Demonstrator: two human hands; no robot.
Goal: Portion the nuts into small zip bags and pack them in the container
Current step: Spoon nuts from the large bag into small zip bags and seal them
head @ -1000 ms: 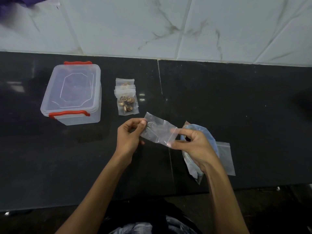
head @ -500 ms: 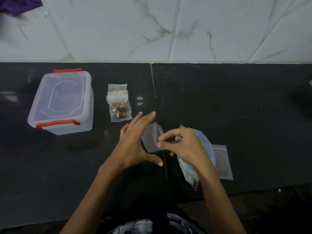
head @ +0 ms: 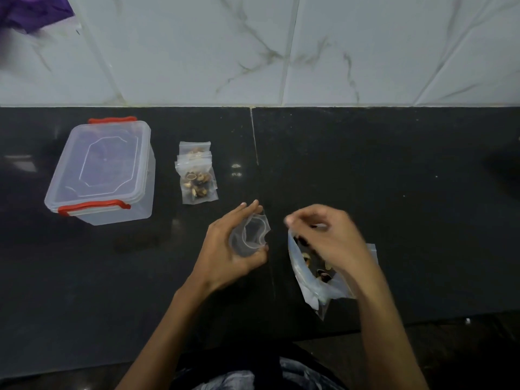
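The left hand (head: 230,249) curls fingers and thumb round an empty small zip bag (head: 249,235) above the black counter (head: 394,178), holding its mouth open; limp, slippery film is probably best gripped at the stiffer zip rim, while the blurred right hand (head: 329,237), fingers bunched, reaches into the nut bag (head: 309,277).

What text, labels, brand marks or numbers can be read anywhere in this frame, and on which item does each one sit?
None: no readable text shows in this frame.
Container: only an embossed outline on the clear lid, no letters.
Filled zip bags: clear, no print visible.
Small zip bag in the left hand: unprinted.
Large nut bag under the right hand: blurred, nothing legible.
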